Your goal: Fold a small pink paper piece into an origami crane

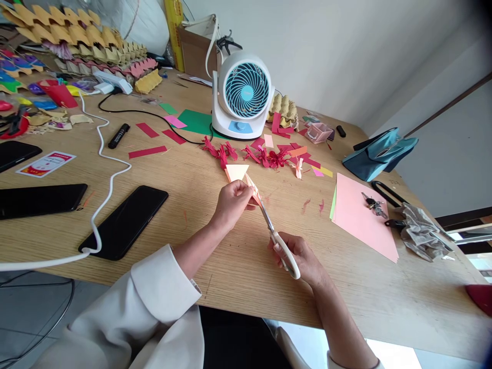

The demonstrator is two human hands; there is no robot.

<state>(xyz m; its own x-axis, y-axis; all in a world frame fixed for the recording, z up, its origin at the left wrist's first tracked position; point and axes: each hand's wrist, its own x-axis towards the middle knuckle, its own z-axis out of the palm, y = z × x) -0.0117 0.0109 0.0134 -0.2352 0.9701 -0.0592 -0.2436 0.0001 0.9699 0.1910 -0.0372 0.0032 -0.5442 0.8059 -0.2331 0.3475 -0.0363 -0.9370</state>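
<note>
My left hand (232,203) pinches a piece of folded paper (237,172), pale cream with orange edges, over the middle of the table. Its right part is cut into narrow strips. In my right hand (302,256) is a pair of scissors (285,252) with white handles. The blades point up and left, and their tips reach the paper beside my left fingers. Whether the blades are closed on the paper I cannot tell. Just beyond lie several crumpled red paper flowers (265,156) and one pale pink paper flower (299,168).
A white fan (242,95) stands behind the paper scraps, partly on green paper (192,123). Pink sheets (359,215) with keys (374,206) lie on the right. To the left are a black phone (126,220), a white cable (109,189) and a black marker (119,136). Egg cartons (88,46) are stacked behind.
</note>
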